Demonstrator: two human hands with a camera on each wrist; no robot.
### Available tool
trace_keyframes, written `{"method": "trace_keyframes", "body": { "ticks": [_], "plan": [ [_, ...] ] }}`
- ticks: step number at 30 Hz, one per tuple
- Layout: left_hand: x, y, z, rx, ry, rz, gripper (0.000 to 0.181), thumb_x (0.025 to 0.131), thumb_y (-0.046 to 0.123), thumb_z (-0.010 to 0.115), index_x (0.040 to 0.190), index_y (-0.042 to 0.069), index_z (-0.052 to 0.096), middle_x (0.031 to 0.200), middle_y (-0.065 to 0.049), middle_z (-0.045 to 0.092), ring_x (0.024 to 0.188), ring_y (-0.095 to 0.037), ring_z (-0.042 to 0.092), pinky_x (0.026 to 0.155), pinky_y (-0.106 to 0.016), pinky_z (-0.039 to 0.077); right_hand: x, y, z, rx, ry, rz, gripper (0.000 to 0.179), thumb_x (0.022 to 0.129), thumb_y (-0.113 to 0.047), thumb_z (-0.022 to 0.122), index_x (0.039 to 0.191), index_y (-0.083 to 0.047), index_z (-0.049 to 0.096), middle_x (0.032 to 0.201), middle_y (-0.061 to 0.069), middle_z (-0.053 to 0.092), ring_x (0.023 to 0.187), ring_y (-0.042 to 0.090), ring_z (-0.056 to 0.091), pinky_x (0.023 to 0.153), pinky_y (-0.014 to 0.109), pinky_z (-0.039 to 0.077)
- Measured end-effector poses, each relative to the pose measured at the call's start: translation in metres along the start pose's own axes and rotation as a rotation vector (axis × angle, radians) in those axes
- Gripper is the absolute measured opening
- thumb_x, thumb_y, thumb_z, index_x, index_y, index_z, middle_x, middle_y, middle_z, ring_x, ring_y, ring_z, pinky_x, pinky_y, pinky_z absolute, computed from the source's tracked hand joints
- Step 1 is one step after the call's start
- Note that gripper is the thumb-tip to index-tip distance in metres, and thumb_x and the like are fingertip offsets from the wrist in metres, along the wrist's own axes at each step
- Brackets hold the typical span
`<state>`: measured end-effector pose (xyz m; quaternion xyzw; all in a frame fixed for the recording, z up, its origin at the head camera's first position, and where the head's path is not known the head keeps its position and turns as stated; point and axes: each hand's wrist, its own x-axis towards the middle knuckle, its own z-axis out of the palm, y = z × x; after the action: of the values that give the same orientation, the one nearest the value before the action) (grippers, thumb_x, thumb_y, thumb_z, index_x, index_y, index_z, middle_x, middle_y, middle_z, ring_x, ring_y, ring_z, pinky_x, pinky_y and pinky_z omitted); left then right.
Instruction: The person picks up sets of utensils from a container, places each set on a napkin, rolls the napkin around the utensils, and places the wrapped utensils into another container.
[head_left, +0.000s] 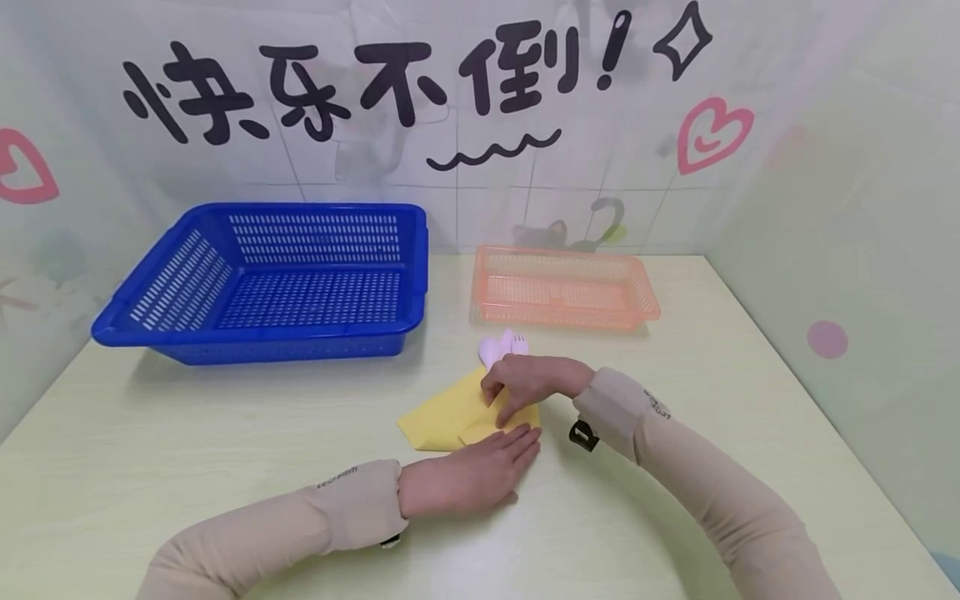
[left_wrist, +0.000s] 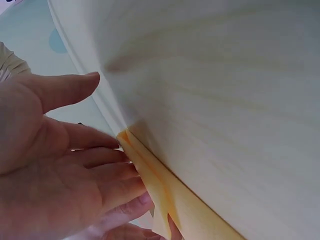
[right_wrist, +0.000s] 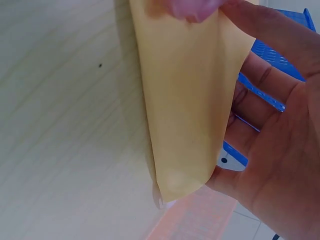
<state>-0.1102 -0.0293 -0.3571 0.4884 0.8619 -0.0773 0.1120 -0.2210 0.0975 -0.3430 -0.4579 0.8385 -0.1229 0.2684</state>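
Note:
A folded yellow napkin lies on the table, one corner pointing left. From its far end stick out the heads of a pale purple spoon, a fork and, between them, a third utensil that looks like a knife; their handles are hidden. My right hand bends over the napkin, thumb and fingers curled on the fold near the cutlery. Flat along the near edge, my left hand presses with straight fingers. In the left wrist view its fingertips touch the napkin's edge.
A large blue basket stands at the back left of the pale wooden table. Behind the cutlery, toward the right, is a shallow orange-pink basket. A printed covering with black lettering hangs along the back.

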Motion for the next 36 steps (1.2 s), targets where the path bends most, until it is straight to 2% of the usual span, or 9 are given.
{"method": "trace_keyframes", "body": {
  "ticks": [6,14,18,22,25,28,30,33,36],
  "plan": [
    [0.002,0.0,0.008,0.035,0.003,-0.011,0.057,0.091,0.036,0.046,0.136,0.004,0.033,0.146,-0.009,0.021,0.135,-0.022,0.013,0.106,-0.032,0.021,0.001,0.002,0.0,-0.02,0.017,-0.004,0.022,0.069,-0.022,0.076,0.078,-0.008,0.061,0.07,-0.007,0.054,0.06,0.002,0.04,0.059,0.016,0.036],
    [-0.001,0.003,0.0,-0.03,-0.053,-0.055,0.061,0.09,0.041,0.046,0.138,0.007,0.031,0.148,-0.008,0.015,0.135,-0.022,0.009,0.106,-0.035,0.021,0.004,0.009,-0.001,0.038,0.033,-0.001,0.014,0.071,-0.017,0.073,0.072,-0.009,0.062,0.062,-0.008,0.051,0.056,0.001,0.04,0.055,0.015,0.036],
    [-0.001,0.002,0.0,-0.081,-0.048,-0.059,0.061,0.09,0.041,0.045,0.138,0.005,0.031,0.148,-0.01,0.013,0.135,-0.023,0.009,0.106,-0.035,0.019,0.004,0.015,-0.002,0.034,0.088,0.006,0.013,0.072,-0.015,0.071,0.07,-0.009,0.06,0.061,-0.007,0.053,0.057,0.001,0.044,0.057,0.015,0.038],
    [0.0,0.002,0.001,-0.099,-0.051,-0.058,0.062,0.09,0.042,0.045,0.138,0.005,0.03,0.148,-0.011,0.013,0.135,-0.022,0.009,0.106,-0.035,0.019,-0.001,0.02,-0.002,-0.041,0.186,0.006,0.007,0.075,-0.011,0.068,0.075,-0.008,0.061,0.067,-0.004,0.056,0.062,0.006,0.048,0.063,0.018,0.041],
    [0.0,0.002,0.0,-0.097,-0.055,-0.057,0.063,0.09,0.043,0.045,0.139,0.006,0.028,0.148,-0.01,0.013,0.136,-0.021,0.009,0.106,-0.035,0.019,-0.013,0.019,-0.002,-0.16,0.293,0.005,0.008,0.078,-0.008,0.063,0.086,-0.004,0.064,0.081,0.002,0.06,0.075,0.013,0.054,0.072,0.025,0.044],
    [0.0,0.002,-0.001,-0.075,-0.057,-0.064,0.064,0.09,0.045,0.043,0.139,0.007,0.028,0.148,-0.009,0.013,0.136,-0.02,0.008,0.106,-0.039,0.019,-0.034,0.011,0.001,-0.273,0.394,0.001,0.017,0.082,-0.005,0.059,0.098,0.001,0.063,0.098,0.009,0.061,0.091,0.022,0.057,0.081,0.032,0.045],
    [0.0,0.003,-0.001,-0.066,-0.062,-0.071,0.064,0.09,0.046,0.042,0.139,0.008,0.028,0.148,-0.008,0.013,0.136,-0.019,0.008,0.105,-0.042,0.02,-0.051,0.005,0.006,-0.317,0.434,-0.003,0.021,0.084,-0.002,0.056,0.104,0.003,0.06,0.105,0.013,0.059,0.097,0.026,0.056,0.084,0.035,0.045],
    [0.001,0.002,-0.001,-0.072,-0.076,-0.086,0.065,0.089,0.048,0.041,0.14,0.009,0.027,0.149,-0.006,0.011,0.136,-0.018,0.006,0.105,-0.045,0.02,-0.075,-0.004,0.019,-0.352,0.44,-0.001,0.028,0.083,0.003,0.054,0.11,0.007,0.056,0.113,0.017,0.056,0.103,0.029,0.055,0.086,0.036,0.045],
    [0.002,0.002,0.0,-0.1,-0.089,-0.095,0.066,0.089,0.048,0.041,0.14,0.009,0.026,0.149,-0.005,0.009,0.136,-0.018,0.005,0.105,-0.043,0.019,-0.093,-0.01,0.036,-0.416,0.39,-0.003,0.036,0.079,0.008,0.055,0.115,0.009,0.053,0.119,0.019,0.053,0.107,0.028,0.053,0.086,0.034,0.045]
  ]
}}
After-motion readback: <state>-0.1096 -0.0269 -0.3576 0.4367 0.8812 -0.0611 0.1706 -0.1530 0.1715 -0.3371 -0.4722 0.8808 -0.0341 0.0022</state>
